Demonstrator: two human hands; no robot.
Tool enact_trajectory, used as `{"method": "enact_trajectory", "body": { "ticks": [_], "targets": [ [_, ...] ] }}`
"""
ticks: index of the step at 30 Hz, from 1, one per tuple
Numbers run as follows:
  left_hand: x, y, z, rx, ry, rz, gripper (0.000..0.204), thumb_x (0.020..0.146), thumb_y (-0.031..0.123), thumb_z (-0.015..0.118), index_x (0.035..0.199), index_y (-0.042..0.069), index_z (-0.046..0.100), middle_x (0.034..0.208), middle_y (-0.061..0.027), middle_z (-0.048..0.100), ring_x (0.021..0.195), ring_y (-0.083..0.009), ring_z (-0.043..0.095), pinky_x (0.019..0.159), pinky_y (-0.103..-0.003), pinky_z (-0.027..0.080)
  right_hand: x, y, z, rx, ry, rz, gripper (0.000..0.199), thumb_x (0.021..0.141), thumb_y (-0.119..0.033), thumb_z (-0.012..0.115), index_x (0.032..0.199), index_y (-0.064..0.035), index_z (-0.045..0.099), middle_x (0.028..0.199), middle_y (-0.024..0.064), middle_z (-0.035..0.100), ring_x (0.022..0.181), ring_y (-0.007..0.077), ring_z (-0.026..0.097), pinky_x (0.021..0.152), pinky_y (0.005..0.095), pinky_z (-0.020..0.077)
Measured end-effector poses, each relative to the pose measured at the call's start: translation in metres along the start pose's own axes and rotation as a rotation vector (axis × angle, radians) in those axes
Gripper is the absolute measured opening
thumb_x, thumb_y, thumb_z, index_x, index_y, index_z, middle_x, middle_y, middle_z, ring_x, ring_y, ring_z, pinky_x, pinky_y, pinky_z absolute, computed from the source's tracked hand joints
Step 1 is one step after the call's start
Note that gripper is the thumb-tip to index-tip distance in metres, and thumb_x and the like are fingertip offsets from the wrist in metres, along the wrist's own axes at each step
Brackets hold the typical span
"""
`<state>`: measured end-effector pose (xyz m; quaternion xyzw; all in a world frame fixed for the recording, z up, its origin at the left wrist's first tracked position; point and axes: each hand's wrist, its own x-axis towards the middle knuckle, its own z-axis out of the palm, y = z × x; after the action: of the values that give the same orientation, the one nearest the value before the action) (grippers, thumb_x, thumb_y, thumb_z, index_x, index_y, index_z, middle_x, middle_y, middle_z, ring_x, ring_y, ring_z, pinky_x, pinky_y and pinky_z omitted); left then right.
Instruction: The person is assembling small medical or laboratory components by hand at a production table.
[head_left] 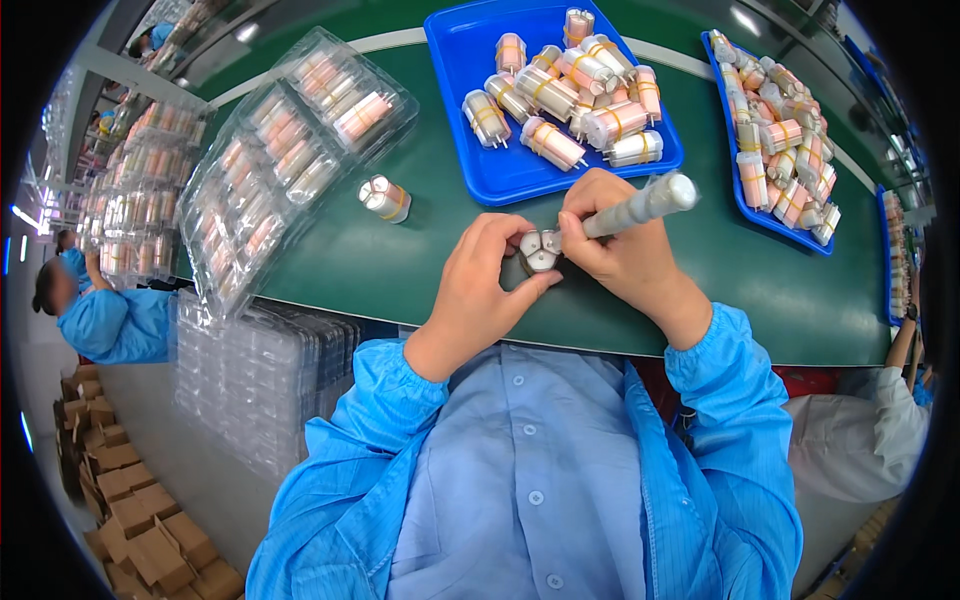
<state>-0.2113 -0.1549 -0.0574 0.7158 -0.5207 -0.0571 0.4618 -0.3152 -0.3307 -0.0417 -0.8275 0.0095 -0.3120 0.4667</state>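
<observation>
Both hands work on a bundle of 3 white cylinders over the green table.

The left hand (487,280) pinches the bundle (538,251) between thumb and fingers; the right hand (620,245) grips a grey pen (640,203), tip touching the bundle, below the blue tray (470,60).

Blue buttoned smock, elastic-cuffed sleeves, bare hands

L hand (487,285) grips bundle (538,250); R hand (622,250) pen (640,203).

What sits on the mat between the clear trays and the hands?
Head view: one loose bundle of three white cylinders with a yellow band lies on the green mat, between the clear trays and the left hand.
</observation>
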Motion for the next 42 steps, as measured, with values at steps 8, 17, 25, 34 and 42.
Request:
{"method": "enact_trajectory", "body": {
  "ticks": [8, 17, 25, 34, 42],
  "targets": [
    [-0.003, -0.012, -0.018, -0.926, -0.034, -0.458, 0.052, 0.095, 0.01, 0.07, 0.14, -0.006, 0.05, 0.127, -0.0177, 0.063, 0.117, -0.0234, 0.063, 0.102, -0.036, 0.05, 0.007, -0.002, -0.013, 0.094, 0.278, 0.134, 0.007, 0.088, -0.004, 0.068, 0.083, -0.0028, 0.062, 0.078, 0.0044, 0.062, 0.068, 0.0108, 0.057, 0.062, 0.0285, 0.0446],
    [-0.031, -0.012, -0.076, -0.855, 0.124, -0.401, 0.048, 0.093, 0.004, 0.065, 0.138, -0.003, 0.052, 0.127, -0.0157, 0.063, 0.116, -0.0226, 0.063, 0.102, -0.037, 0.049, 0.004, -0.002, -0.011, 0.109, 0.254, 0.155, 0.009, 0.089, -0.005, 0.068, 0.084, -0.0026, 0.062, 0.077, 0.0022, 0.059, 0.07, 0.01, 0.055, 0.063, 0.0272, 0.0432],
    [-0.028, -0.051, -0.091, 0.183, 0.413, -0.26, 0.068, 0.079, 0.009, 0.076, 0.14, 0.004, 0.045, 0.121, -0.0169, 0.054, 0.108, -0.0287, 0.061, 0.092, -0.038, 0.051, 0.006, -0.002, -0.004, -0.066, 0.215, -0.032, 0.01, 0.085, 0.0, 0.067, 0.081, -0.0019, 0.059, 0.078, 0.0073, 0.06, 0.07, 0.0165, 0.057, 0.064, 0.0315, 0.0453],
    [0.002, -0.06, -0.094, 0.197, 0.289, -0.134, 0.051, 0.086, 0.008, 0.076, 0.134, 0.007, 0.058, 0.119, -0.014, 0.068, 0.107, -0.0267, 0.067, 0.093, -0.035, 0.052, 0.005, -0.003, -0.005, -0.082, 0.185, 0.018, 0.01, 0.085, 0.0, 0.067, 0.081, -0.0023, 0.058, 0.077, 0.0072, 0.059, 0.069, 0.0172, 0.057, 0.063, 0.0316, 0.045],
    [0.107, -0.049, -0.182, 0.712, 0.258, 0.14, 0.048, 0.087, 0.012, 0.071, 0.133, 0.009, 0.057, 0.109, -0.0203, 0.067, 0.098, -0.0398, 0.066, 0.082, -0.045, 0.055, 0.003, -0.002, -0.004, -0.099, 0.166, -0.047, 0.012, 0.083, 0.002, 0.069, 0.082, -0.0025, 0.058, 0.076, 0.0078, 0.059, 0.067, 0.0194, 0.057, 0.06, 0.0329, 0.0459]
  ]
}}
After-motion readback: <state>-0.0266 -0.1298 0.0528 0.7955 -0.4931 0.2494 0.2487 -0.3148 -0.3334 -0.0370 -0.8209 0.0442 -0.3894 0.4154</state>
